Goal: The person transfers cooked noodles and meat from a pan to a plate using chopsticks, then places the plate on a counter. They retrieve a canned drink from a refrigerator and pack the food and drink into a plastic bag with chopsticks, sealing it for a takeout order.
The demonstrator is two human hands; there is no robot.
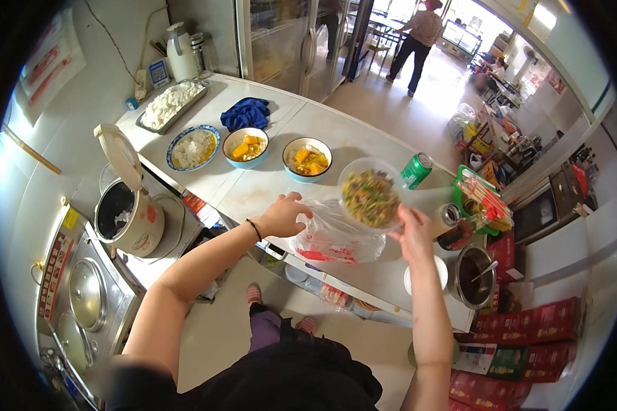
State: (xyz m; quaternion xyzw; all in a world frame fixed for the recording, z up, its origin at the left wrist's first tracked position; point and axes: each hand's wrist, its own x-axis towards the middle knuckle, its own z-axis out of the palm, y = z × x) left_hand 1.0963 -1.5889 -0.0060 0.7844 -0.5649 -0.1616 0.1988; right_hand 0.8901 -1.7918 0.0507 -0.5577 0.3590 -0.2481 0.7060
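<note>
My right hand (413,234) grips the near right rim of a round, clear plastic bowl (371,194) filled with green and yellow chopped food. The bowl is held tilted above the counter. A thin clear plastic bag with red print (339,240) hangs at the counter's front edge, just below and left of the bowl. Curled at the bag's upper left edge, my left hand (281,216) holds the bag's film; its fingertips are partly hidden in the film. Two blue bowls of rice with yellow topping, the left one (245,148) and the right one (306,159), stand beyond my left hand.
Farther left are a patterned plate of rice (193,148), a rice tray (171,107) and a blue cloth (245,114). A green can (416,170), jars (448,218), a green basket (483,198) and a steel pot (473,276) stand right. An open rice cooker (134,219) is at left. Someone (418,41) stands beyond.
</note>
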